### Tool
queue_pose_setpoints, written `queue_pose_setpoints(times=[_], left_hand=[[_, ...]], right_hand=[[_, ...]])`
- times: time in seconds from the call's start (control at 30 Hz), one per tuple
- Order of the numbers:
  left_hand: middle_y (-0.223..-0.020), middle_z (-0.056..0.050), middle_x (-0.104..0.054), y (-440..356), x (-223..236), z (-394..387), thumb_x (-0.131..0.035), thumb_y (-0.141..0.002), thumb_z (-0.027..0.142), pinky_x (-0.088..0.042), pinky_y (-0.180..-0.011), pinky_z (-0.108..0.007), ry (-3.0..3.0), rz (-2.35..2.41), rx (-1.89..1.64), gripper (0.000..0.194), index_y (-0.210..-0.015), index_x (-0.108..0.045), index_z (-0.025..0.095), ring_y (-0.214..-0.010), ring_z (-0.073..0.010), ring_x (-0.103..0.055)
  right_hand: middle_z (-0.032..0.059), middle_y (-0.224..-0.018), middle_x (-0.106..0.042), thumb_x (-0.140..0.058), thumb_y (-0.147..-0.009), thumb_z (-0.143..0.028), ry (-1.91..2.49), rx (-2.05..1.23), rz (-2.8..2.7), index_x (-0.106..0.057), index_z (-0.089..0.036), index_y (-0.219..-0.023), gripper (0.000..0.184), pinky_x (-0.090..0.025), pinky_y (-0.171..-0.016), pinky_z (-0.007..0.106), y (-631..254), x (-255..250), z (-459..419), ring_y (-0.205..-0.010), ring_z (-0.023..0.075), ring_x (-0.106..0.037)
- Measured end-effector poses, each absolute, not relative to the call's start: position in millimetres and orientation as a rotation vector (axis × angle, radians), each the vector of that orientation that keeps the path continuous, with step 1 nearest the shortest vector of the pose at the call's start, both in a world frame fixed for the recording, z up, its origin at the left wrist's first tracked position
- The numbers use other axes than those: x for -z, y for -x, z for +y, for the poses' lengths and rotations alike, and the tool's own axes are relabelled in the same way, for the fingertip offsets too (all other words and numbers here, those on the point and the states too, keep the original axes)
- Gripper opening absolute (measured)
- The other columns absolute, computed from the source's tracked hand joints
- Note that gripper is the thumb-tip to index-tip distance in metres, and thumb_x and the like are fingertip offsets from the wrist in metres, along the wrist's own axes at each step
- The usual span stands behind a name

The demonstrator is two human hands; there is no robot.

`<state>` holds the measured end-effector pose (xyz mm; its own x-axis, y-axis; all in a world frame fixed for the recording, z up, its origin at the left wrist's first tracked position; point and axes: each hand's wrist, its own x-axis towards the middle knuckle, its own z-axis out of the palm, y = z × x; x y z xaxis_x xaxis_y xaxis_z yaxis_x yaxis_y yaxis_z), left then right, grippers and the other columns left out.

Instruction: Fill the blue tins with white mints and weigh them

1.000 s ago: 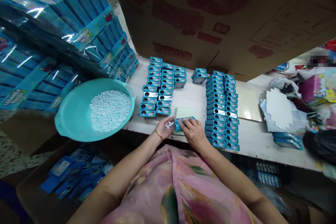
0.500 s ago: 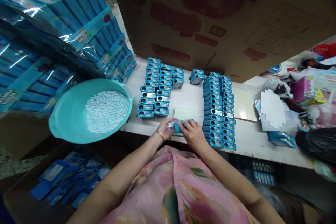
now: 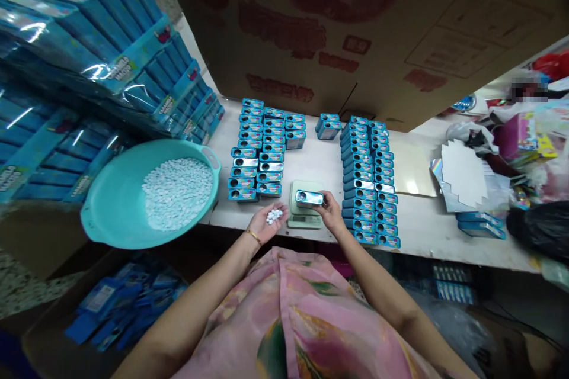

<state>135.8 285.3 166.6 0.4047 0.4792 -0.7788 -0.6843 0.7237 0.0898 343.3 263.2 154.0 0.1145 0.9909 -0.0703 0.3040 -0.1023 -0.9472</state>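
Note:
My left hand (image 3: 267, 222) is turned palm up, its fingers stretched out, with a small heap of white candies (image 3: 274, 216) resting in it. My right hand (image 3: 331, 212) grips the right end of a blue tin (image 3: 310, 197) between thumb and fingers. The tin is upright, its small round opening facing up, over the pale green scale (image 3: 304, 222). Whether it rests on the scale's pan, I cannot tell. To the left, a turquoise basin (image 3: 111, 195) holds a large heap of similar white candies (image 3: 178, 192).
Rows of blue tins (image 3: 249, 160) stand left of the scale, and longer rows (image 3: 359, 183) stand on its right. A big cardboard box (image 3: 311, 23) closes off the back. Wrapped packs (image 3: 133, 77) are stacked at left. White card sheets (image 3: 464, 174) lie at right.
The blue tin was tilted over my left palm; now it is upright over the scale, in my right hand. My left hand has moved left and opened out, showing the candies.

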Motion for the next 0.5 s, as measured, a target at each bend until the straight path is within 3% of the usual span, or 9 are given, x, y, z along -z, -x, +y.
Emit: queue_pose_setpoints(times=[0.13, 0.33, 0.4, 0.5], left_hand=[[-0.074, -0.014, -0.065, -121.9, -171.5, 272.5, -0.042, -0.078, 0.012, -0.053, -0.065, -0.029, 0.262, 0.947, -0.741, 0.019, -0.08, -0.061, 0.006, -0.072, -0.0183, -0.063], [-0.076, -0.011, -0.065, -101.8, -173.0, 257.1, -0.039, -0.08, 0.011, -0.053, -0.067, -0.03, 0.313, 0.985, -0.798, 0.022, -0.085, -0.06, 0.009, -0.076, -0.0175, -0.063], [-0.079, -0.012, -0.065, -99.7, -173.6, 254.8, -0.037, -0.08, 0.011, -0.053, -0.069, -0.031, 0.297, 0.988, -0.807, 0.023, -0.086, -0.059, 0.008, -0.079, -0.0181, -0.062], [-0.084, -0.015, -0.065, -103.1, -176.2, 252.6, -0.037, -0.081, 0.012, -0.051, -0.073, -0.033, 0.257, 0.966, -0.763, 0.023, -0.086, -0.059, 0.006, -0.084, -0.02, -0.061]], right_hand=[[0.0039, -0.088, -0.054, -0.055, -0.066, -0.03, 1.536, -1.124, -1.147, -0.042, -0.016, -0.096, 0.036, -0.044, -0.075, 0.03, -342.3, -133.3, 269.5, -0.081, 0.0148, -0.054], [0.0116, -0.122, -0.043, -0.059, -0.068, -0.028, 1.546, -1.0, -1.248, -0.03, -0.02, -0.122, 0.061, -0.038, -0.088, 0.036, -363.4, -154.5, 254.3, -0.112, 0.0179, -0.042], [0.0111, -0.12, -0.044, -0.055, -0.073, -0.027, 1.596, -0.832, -1.312, -0.035, -0.02, -0.12, 0.051, -0.04, -0.086, 0.036, -365.5, -173.9, 245.0, -0.109, 0.017, -0.044], [0.0078, -0.1, -0.055, -0.047, -0.08, -0.026, 1.535, -0.724, -1.586, -0.05, -0.019, -0.105, 0.027, -0.044, -0.077, 0.029, -347.2, -199.3, 231.2, -0.092, 0.0141, -0.051]])
